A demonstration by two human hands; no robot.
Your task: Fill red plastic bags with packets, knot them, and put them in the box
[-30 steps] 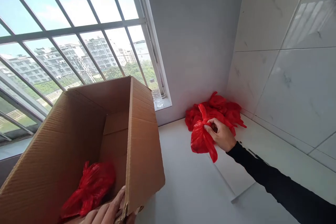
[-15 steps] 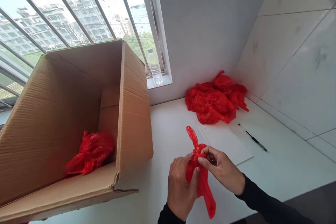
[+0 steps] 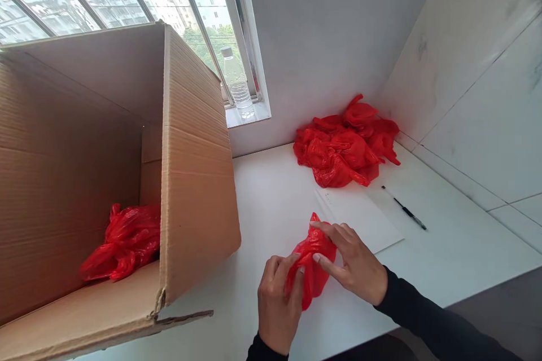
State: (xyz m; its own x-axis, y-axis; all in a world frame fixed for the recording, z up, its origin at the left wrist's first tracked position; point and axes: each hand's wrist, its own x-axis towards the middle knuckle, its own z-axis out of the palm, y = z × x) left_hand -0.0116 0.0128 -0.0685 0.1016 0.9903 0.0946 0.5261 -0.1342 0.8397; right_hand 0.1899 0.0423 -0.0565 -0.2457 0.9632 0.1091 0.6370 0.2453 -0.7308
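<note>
A small crumpled red plastic bag [image 3: 313, 276] lies on the white tabletop, between my two hands. My left hand [image 3: 280, 293] is at its left side, with thumb and fingers closed on the thin plastic. From the right, my right hand [image 3: 349, 259] holds the bunched upper part, its thumb and forefinger on either side of it. A short twisted tip points up past the right fingers. Whether the bag holds anything inside, I cannot tell.
A large open cardboard box [image 3: 199, 197] stands left, with a bundled red bag [image 3: 127, 240] in it. A pile of red bags [image 3: 345, 144] sits by the wall. White paper [image 3: 372, 220] and a black pen [image 3: 406, 211] lie right. A clear bottle [image 3: 237, 84] stands on the sill.
The bag's long upper loop and hanging lower end no longer stick out; the bag looks more compact. My right fingers have spread wider over it. The view has shifted right and down.
</note>
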